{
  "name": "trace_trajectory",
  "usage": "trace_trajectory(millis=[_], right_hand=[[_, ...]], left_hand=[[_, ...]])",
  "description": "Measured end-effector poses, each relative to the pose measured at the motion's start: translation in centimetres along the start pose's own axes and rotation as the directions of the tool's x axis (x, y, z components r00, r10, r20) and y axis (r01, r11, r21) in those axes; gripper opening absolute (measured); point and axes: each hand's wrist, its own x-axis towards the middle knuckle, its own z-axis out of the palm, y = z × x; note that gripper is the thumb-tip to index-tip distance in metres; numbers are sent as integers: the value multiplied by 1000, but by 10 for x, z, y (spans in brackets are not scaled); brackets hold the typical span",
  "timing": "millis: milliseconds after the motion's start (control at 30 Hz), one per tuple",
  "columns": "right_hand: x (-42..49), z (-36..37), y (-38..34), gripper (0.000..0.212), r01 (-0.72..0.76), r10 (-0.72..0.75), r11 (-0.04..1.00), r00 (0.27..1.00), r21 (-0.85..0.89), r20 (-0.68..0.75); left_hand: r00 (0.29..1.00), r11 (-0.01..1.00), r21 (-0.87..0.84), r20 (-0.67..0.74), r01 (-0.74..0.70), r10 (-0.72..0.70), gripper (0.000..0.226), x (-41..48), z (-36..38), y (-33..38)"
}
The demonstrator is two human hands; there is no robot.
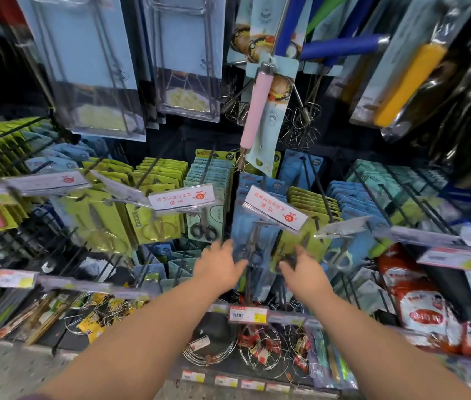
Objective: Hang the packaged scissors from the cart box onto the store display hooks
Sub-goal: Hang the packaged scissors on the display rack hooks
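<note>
A blue packaged scissors (pixel 253 243) hangs at the front of a display hook (pixel 263 223) in the middle of the rack, under a white tag with red print (pixel 274 210). My left hand (pixel 219 267) grips the pack's left edge, thumb against its front. My right hand (pixel 300 269) pinches at the pack's right edge, fingers curled by a dark scissor handle; motion blur hides the exact contact. More blue scissor packs (pixel 257 183) hang behind on the same hook. The cart box is out of view.
Neighbouring hooks carry yellow-green scissor packs (pixel 159 226), a teal pack (pixel 205 223) and another green pack (pixel 312 203). Whisks and a pink-handled tool (pixel 254 111) hang overhead. Wire rings (pixel 211 350) and price labels (pixel 247 314) sit on the shelf below. Red bags (pixel 419 304) lie at right.
</note>
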Motion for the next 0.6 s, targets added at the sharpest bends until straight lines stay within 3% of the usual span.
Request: trace_trajectory(millis=[100, 200, 600], right_hand=[[-30, -13, 2, 54, 53, -71, 950, 996, -308, -47], [-61, -21, 7, 59, 40, -77, 917, 994, -397, -79], [-192, -55, 89, 66, -211, 137, 883, 970, -420, -199]], left_hand=[[988, 947, 287, -10, -142, 151, 69, -22, -7, -1], [963, 875, 415, 8, -249, 270, 72, -40, -11, 3], [840, 735, 418, 161, -534, 518, 76, -119, 27, 81]])
